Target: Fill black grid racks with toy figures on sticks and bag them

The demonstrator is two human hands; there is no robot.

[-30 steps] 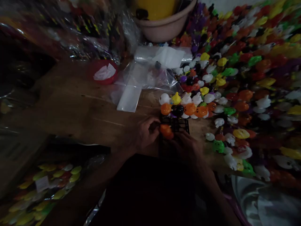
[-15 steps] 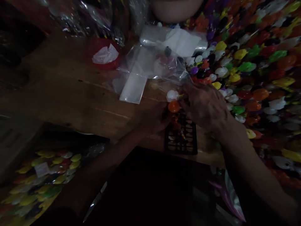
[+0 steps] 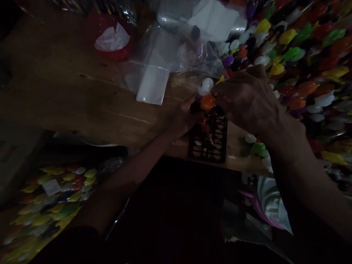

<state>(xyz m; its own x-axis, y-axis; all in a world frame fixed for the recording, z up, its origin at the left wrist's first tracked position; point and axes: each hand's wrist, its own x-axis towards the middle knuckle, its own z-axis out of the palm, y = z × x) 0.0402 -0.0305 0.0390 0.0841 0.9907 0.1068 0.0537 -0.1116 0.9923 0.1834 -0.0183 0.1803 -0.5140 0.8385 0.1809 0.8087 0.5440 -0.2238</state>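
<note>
A black slotted rack lies at the wooden table's front edge, with small orange and multicoloured pieces in its slots. Over its far end are a round orange plastic figure and a white one with a dark spot. My left hand reaches in from the left, its fingers closed beside the orange figure; dark shapes hide the fingertips. From the right, my right hand bends over the rack's far end. Its thumb and fingers pinch a small yellow piece, mostly covered by the fingers.
Many coloured plastic figures are heaped at the right. Clear plastic bags lie behind the rack, and a red bowl with white paper stands at the back left. Bagged yellow figures sit below, left. A green figure lies right of the rack.
The view has tilted down, so the table things sit higher in the picture. The white and orange figures have turned slightly. My right hand has lifted a little over the rack's far end.
</note>
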